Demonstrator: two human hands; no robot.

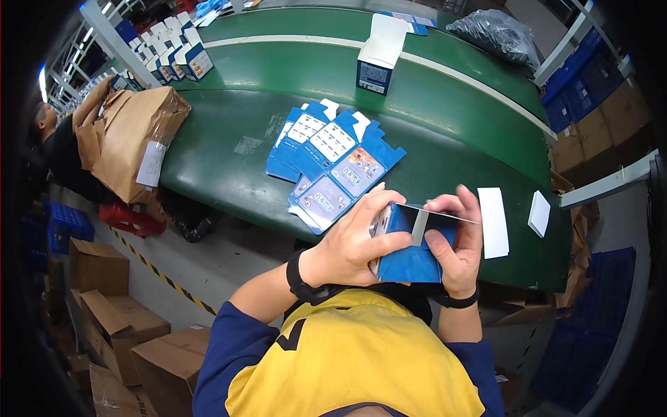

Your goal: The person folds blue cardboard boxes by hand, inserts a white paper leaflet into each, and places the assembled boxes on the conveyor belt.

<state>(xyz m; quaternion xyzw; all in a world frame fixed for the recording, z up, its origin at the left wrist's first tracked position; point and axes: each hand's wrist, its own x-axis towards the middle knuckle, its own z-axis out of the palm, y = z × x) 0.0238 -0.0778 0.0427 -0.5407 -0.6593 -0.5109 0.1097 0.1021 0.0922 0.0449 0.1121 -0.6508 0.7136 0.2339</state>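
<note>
Between my two hands is a small blue printed carton (411, 265), opened out into a box shape just over the table's near edge. My left hand (358, 240) grips its left side, thumb laid across the top. On the right side, my right hand (455, 243) pinches a flap, with the thumb inside and the fingers behind it. The carton's inside looks dark, and its underside is hidden. Flat unfolded blue cartons (333, 167) lie overlapping in a loose pile beyond my left hand. To the right of my right hand lies a stack of white card strips (493, 222).
An assembled carton (375, 69) with a raised white flap stands across the green table (229, 132). Several more assembled cartons (180, 59) are grouped far left. A co-worker (59, 142) is beside a large brown paper bag (132, 139). Cardboard boxes (125, 333) sit on the floor at left.
</note>
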